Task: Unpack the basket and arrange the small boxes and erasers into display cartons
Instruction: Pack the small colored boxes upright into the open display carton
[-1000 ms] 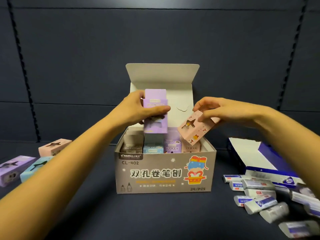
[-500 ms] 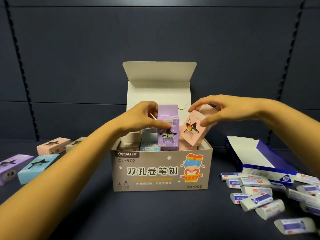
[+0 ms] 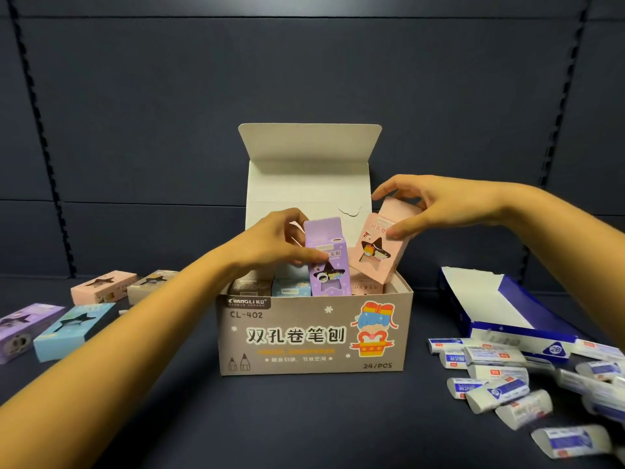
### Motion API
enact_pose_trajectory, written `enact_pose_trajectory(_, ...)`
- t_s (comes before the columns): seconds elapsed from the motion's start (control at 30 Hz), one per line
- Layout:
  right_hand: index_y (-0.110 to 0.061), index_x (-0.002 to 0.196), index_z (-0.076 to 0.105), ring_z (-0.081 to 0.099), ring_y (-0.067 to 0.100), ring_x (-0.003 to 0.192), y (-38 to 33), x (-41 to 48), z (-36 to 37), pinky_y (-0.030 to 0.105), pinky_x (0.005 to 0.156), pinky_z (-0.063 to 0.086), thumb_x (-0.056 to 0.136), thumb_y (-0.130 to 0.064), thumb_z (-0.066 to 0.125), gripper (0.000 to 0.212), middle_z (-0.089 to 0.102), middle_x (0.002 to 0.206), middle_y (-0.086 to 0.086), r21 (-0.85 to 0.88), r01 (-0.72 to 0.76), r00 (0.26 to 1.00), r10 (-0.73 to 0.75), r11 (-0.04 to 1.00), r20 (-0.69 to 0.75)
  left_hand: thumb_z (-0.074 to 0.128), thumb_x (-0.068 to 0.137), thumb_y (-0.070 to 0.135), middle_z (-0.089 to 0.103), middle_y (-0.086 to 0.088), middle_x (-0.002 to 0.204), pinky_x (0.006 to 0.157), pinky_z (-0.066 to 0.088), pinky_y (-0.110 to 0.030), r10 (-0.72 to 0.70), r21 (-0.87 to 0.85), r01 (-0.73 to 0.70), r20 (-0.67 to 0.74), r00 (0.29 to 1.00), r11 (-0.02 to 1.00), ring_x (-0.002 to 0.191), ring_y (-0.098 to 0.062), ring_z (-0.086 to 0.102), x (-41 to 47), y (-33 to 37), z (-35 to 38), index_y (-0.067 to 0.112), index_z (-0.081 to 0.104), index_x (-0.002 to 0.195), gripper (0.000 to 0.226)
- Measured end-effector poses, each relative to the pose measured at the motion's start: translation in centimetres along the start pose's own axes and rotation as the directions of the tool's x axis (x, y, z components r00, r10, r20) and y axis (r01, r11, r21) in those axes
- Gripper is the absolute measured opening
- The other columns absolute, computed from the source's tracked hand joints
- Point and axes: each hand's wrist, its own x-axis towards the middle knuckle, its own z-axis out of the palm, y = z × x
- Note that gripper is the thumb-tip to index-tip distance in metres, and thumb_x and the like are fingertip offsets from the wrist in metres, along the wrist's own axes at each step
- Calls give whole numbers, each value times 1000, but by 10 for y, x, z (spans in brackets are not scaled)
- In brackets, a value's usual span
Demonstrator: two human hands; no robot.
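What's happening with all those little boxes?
A person is packing small boxes into the grey display carton. The left hand holds a purple box upright, its bottom already down in the carton. The right hand holds a pink box tilted over the carton's right side. More small boxes lie on the left. On the right, wrapped erasers lie loose beside an open blue carton.

Dark shelf (image 3: 304, 421), display carton (image 3: 236, 346), blue carton (image 3: 490, 299), erasers (image 3: 497, 390), small boxes (image 3: 101, 289)

A shop was indicated by slotted dark metal uprights (image 3: 43, 147), navy back panels (image 3: 304, 79) and a grey 24/PCS display carton (image 3: 314, 336).
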Motion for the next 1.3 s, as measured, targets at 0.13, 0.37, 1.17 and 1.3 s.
enact_pose_trajectory(0.13,-22,126,43,55,14,104,-6,1,1,21,67,55,81,-20,68,52,51,105,-14,-25,-10,1000,11,1000,20,74,75,29,68,-3,90,68,48,-19,65,211,-63,-4,998,976,77,-16,59,0,3,0,11,51,110,46)
enact_pose_trajectory(0.37,-23,125,36,60,14,98,-12,2,-1,24,69,56,80,-15,68,55,56,106,-8,-35,-14,998,16,999,53,75,74,34,67,-5,106,71,47,-24,105,447,-121,59,993,886,91,-22,59,5,11,0,13,59,112,46)
enact_pose_trajectory(1.17,-23,141,39,55,17,112,16,20,46,29,93,49,84,-36,66,64,48,139,0,-376,92,996,-81,922,45,72,76,41,60,-4,122,86,45,-30,-12,672,-77,128,992,737,101,-19,54,8,-1,15,16,58,120,52)
enact_pose_trajectory(1.3,-29,141,38,48,7,95,18,25,50,22,79,39,81,-50,63,69,51,131,-4,-517,137,990,-133,845,43,73,75,43,62,-3,119,87,47,-31,-7,651,-60,100,995,757,100,-19,55,8,-4,14,17,59,118,52)
